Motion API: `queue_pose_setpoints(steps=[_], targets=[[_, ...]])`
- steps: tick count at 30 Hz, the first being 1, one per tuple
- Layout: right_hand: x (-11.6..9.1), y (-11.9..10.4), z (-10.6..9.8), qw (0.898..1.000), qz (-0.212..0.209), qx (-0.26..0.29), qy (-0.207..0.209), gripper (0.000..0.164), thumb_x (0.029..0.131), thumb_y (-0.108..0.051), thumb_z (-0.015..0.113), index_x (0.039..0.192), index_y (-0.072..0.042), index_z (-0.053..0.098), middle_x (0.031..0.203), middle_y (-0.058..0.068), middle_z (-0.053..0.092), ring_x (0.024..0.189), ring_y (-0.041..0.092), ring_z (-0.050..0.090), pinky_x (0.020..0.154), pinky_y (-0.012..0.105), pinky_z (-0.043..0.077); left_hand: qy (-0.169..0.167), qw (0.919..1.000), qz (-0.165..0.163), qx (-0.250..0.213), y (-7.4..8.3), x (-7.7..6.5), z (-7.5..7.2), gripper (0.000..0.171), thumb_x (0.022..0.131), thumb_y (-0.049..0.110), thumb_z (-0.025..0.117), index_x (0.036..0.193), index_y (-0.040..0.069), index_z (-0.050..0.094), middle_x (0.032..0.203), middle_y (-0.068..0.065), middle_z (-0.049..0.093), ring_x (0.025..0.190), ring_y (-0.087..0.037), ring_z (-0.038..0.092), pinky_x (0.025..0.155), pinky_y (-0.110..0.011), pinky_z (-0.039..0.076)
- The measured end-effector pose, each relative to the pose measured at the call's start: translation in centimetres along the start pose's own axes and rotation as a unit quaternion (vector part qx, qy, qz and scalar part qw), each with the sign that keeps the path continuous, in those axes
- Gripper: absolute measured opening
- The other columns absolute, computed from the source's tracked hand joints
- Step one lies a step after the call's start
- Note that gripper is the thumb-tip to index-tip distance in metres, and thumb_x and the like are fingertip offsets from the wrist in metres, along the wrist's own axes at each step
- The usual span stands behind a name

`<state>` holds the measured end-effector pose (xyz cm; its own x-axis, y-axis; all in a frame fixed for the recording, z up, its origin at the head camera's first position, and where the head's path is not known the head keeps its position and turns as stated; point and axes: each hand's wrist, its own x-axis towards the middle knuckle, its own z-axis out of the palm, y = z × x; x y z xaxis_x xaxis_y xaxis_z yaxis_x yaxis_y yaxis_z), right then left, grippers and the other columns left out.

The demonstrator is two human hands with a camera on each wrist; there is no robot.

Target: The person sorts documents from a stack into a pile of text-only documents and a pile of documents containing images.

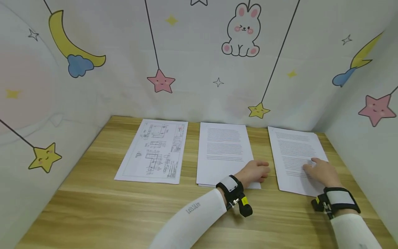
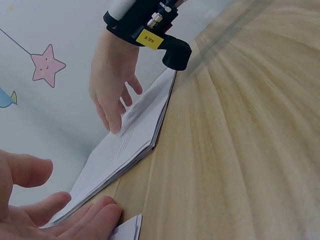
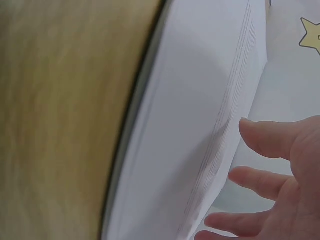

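Observation:
Three sets of paper lie on the wooden table. My left hand (image 1: 253,172) hovers by the lower right edge of the middle printed stack (image 1: 222,145), its fingers loosely bent and holding nothing. In the left wrist view a corner of white paper shows beside those fingers; whether they touch it I cannot tell. Over the right printed stack (image 1: 293,148) is my right hand (image 1: 323,172), fingers spread and pointing down toward the sheets. The right wrist view shows a gap between these fingers (image 3: 260,182) and the page (image 3: 185,100).
At the left lies a sheet with technical drawings (image 1: 158,148). White curtains with a rabbit (image 1: 244,33), stars and moons enclose the wooden table (image 1: 124,207) at the back and both sides. Each wrist wears a strapped camera (image 1: 245,207).

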<state>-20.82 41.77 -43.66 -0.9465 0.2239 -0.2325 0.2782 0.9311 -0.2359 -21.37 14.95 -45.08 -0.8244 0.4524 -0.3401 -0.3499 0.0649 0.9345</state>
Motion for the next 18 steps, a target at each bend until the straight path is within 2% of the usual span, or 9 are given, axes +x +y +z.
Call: queue_pose_setpoints(steps=[5,8,11,15,18], targets=[[-0.1,0.7,0.2,0.999,0.023,-0.007,-0.022,0.067,0.096,-0.031,0.047,0.135,0.023,0.037,0.138,0.048,0.035,0.126,0.064,0.036,0.101,0.068,0.039,-0.017,0.9976,-0.002,-0.067,-0.4,0.2,0.8,0.041,0.093,0.009,0.058,0.133,-0.001,0.057,0.081,0.0,0.055,0.073,-0.01,0.05,0.066,-0.021,0.045],[-0.3,1.0,0.3,0.999,0.049,0.002,-0.022,0.068,0.097,-0.032,0.046,0.136,0.021,0.036,0.139,0.047,0.034,0.127,0.063,0.035,0.102,0.067,0.039,-0.016,0.9957,-0.007,-0.091,-0.6,0.3,1.4,0.042,0.091,0.006,0.059,0.132,-0.001,0.057,0.082,-0.001,0.057,0.073,-0.01,0.052,0.067,-0.02,0.046],[-0.4,1.3,0.3,0.997,0.07,0.014,-0.016,0.067,0.097,-0.032,0.046,0.138,0.02,0.035,0.141,0.047,0.033,0.127,0.062,0.035,0.101,0.067,0.04,-0.021,0.9943,-0.019,-0.102,-1.0,0.4,1.8,0.045,0.092,0.008,0.06,0.136,0.0,0.055,0.101,-0.006,0.067,0.09,-0.014,0.063,0.083,-0.027,0.055],[-0.7,1.6,0.1,0.995,0.092,0.04,-0.005,0.067,0.096,-0.032,0.046,0.139,0.018,0.036,0.142,0.045,0.033,0.126,0.06,0.037,0.098,0.065,0.041,-0.041,0.9911,-0.035,-0.122,-1.4,0.5,2.0,0.049,0.094,0.01,0.061,0.14,-0.001,0.051,0.123,-0.013,0.065,0.113,-0.026,0.063,0.107,-0.044,0.048],[-0.8,1.7,0.1,0.993,0.102,0.054,0.002,0.067,0.096,-0.034,0.046,0.139,0.017,0.037,0.141,0.045,0.034,0.124,0.059,0.038,0.097,0.064,0.042,-0.044,0.9894,-0.04,-0.132,-1.6,0.6,2.1,0.05,0.094,0.01,0.06,0.141,-0.002,0.05,0.123,-0.013,0.064,0.113,-0.027,0.063,0.108,-0.046,0.047]])
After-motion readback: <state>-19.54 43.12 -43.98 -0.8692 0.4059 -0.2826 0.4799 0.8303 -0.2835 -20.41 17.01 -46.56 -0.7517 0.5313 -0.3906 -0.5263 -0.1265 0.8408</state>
